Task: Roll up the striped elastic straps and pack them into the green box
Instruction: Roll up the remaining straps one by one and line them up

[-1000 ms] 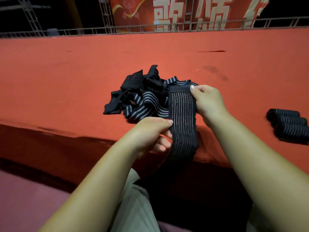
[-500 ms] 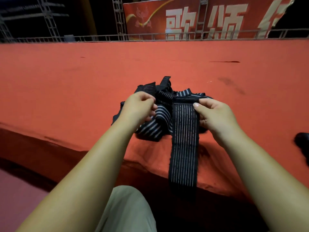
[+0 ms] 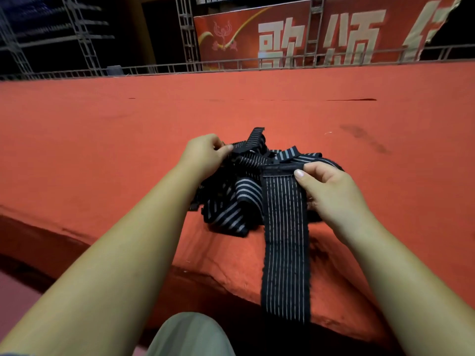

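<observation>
One wide red stage floor (image 3: 102,155), running from 9 o'clock to 3 o'clock, used like a table for the job. One red banner (image 3: 246,52) with big pale letters up at 12 o'clock, far behind.

One messy pile of striped straps (image 3: 231,206) in the middle of the view, near the floor's front edge, easy to reach with both arms. Too tangled to count the straps inside. One long strap (image 3: 285,240) on the pile's 3 o'clock side, hanging straight down over the edge toward 6 o'clock, probably kept flat and straight so as to roll up neatly.

Two hands: the right hand (image 3: 331,194) at 3 o'clock of the pile, pinching the long strap's dark top end with the thumb on top, likely the spot to begin the roll. Then the left hand (image 3: 203,155) at 11 o'clock of the pile, fingers curled, pinching one strap end (image 3: 241,147), maybe to hold the heap back.

One knee (image 3: 190,335) in grey-green trousers at 6 o'clock. No green box in view, and no rolled strap either.
</observation>
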Demonstrator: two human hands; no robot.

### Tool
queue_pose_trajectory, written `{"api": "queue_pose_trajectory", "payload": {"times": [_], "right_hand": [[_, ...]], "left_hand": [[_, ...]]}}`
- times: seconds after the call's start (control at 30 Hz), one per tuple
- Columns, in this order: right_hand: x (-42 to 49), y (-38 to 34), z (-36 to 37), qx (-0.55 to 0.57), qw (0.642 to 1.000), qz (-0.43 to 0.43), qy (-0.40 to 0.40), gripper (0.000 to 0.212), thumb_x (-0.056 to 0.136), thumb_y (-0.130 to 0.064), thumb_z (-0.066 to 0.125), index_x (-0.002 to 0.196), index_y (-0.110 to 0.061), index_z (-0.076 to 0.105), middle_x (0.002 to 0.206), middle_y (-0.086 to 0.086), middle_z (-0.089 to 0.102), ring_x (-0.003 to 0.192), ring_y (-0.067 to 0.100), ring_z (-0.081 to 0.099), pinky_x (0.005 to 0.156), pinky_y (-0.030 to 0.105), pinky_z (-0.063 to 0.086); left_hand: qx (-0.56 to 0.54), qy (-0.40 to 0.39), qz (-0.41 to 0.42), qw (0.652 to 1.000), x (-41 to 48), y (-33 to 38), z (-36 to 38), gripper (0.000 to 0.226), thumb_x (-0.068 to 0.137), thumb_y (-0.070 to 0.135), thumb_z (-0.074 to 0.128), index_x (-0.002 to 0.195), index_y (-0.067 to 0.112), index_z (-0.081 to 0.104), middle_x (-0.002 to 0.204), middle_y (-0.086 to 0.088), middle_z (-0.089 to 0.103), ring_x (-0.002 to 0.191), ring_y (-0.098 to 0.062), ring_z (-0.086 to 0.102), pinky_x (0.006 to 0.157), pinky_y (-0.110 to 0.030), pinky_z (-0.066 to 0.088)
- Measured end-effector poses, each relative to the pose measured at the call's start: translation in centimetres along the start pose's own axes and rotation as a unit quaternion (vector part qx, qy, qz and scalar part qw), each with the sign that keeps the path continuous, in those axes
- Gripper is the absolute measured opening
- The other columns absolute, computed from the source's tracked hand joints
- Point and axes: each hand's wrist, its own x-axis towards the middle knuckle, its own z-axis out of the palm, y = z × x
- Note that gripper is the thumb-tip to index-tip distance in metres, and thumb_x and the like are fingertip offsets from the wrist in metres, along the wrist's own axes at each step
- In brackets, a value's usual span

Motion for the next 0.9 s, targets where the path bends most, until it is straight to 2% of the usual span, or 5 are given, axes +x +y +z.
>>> {"api": "queue_pose_trajectory", "payload": {"times": [0.13,0.33,0.47,0.6,0.9], "right_hand": [[-0.6,-0.2,0.1,0.005,1.0,-0.001,-0.008,0.015,0.106,-0.031,0.065,0.1,-0.022,0.076,0.096,0.012,0.079,0.076,0.022,0.067,0.072,0.048,0.057],[-1.9,-1.3,0.1,-0.007,0.999,-0.027,-0.021,0.019,0.109,-0.027,0.059,0.094,-0.02,0.069,0.073,-0.008,0.064,0.057,0.006,0.054,0.049,0.019,0.043],[-2.9,-2.0,0.1,-0.002,0.998,-0.045,-0.052,0.018,0.109,-0.029,0.059,0.096,-0.028,0.072,0.086,-0.006,0.075,0.075,0.011,0.067,0.07,0.033,0.053],[-3.0,-2.1,1.0,-0.119,0.976,-0.149,-0.107,0.012,0.106,-0.023,0.063,0.101,-0.03,0.073,0.133,-0.023,0.067,0.125,-0.003,0.061,0.106,0.032,0.047],[-0.4,0.0,5.1,-0.346,0.907,-0.129,-0.204,0.013,0.112,-0.031,0.051,0.12,-0.028,0.061,0.172,-0.023,0.026,0.155,0.013,0.039,0.118,0.033,0.037]], "left_hand": [[-0.077,0.058,-0.048,0.994,-1.5,-0.9,-1.1,0.012,0.09,0.012,0.07,0.084,0.021,0.069,0.083,0.001,0.073,0.084,-0.028,0.074,0.073,-0.035,0.06],[-0.224,0.124,-0.018,0.967,-3.6,0.4,-3.1,0.03,0.089,0.001,0.06,0.092,0.029,0.07,0.095,0.006,0.074,0.094,-0.021,0.073,0.086,-0.039,0.063],[-0.322,0.078,-0.025,0.943,-4.9,2.4,-4.0,0.027,0.094,-0.006,0.067,0.096,0.019,0.076,0.091,0.0,0.075,0.081,-0.021,0.073,0.07,-0.033,0.066],[-0.365,0.008,-0.014,0.931,-5.9,4.2,-3.4,0.021,0.098,-0.006,0.07,0.104,0.014,0.075,0.098,0.001,0.073,0.085,-0.015,0.071,0.069,-0.029,0.065],[-0.48,-0.033,-0.059,0.875,-5.4,4.4,-3.8,0.017,0.1,-0.008,0.067,0.105,0.007,0.074,0.105,-0.012,0.073,0.083,-0.018,0.075,0.068,-0.021,0.063]]}}
